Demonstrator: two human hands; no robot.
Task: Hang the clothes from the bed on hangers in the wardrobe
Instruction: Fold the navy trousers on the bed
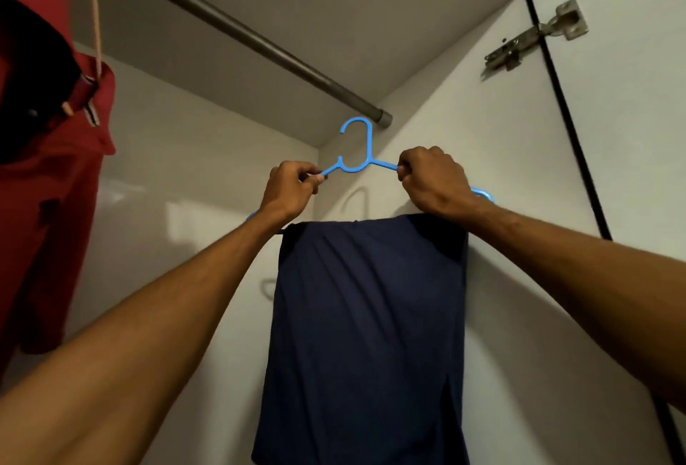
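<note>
Left hand (287, 188) and right hand (430, 179) each pinch a shoulder of the blue plastic hanger (358, 153); the folded navy cloth garment (367, 334) drapes below their fingers. Keeping it level, I'd lift the hook, just above the fingers, over the grey metal rail (237, 30).

Centre: hanger (365, 164) sits just below rail (237, 30) end, hook at 12 o'clock. At 6 o'clock, folded garment (367, 334) drapes over its bar. At 9 o'clock, hung garment (48, 186); at 2 o'clock, hinge (538, 34).
</note>
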